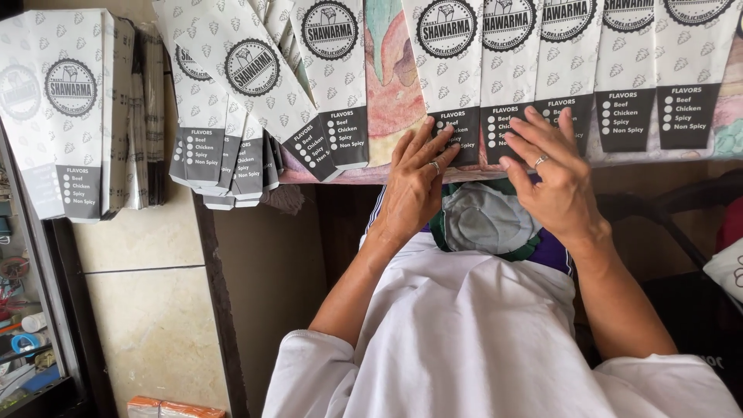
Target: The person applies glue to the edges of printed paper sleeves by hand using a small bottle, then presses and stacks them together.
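Head view: left hand (418, 182) and right hand (551, 174) open, fingers flat on paper sleeves (495, 116) at tabletop (387, 108) edge under fingertips. Uneven pressing could skew the overlapped row.

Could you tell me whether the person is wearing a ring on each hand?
Yes, a ring shows on a finger of the left hand and another on the right hand, both resting on the paper sleeves.

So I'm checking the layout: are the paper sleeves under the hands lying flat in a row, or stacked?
Flat in an overlapping row: the paper sleeves lie side by side, left hand and right hand pressing their lower ends.
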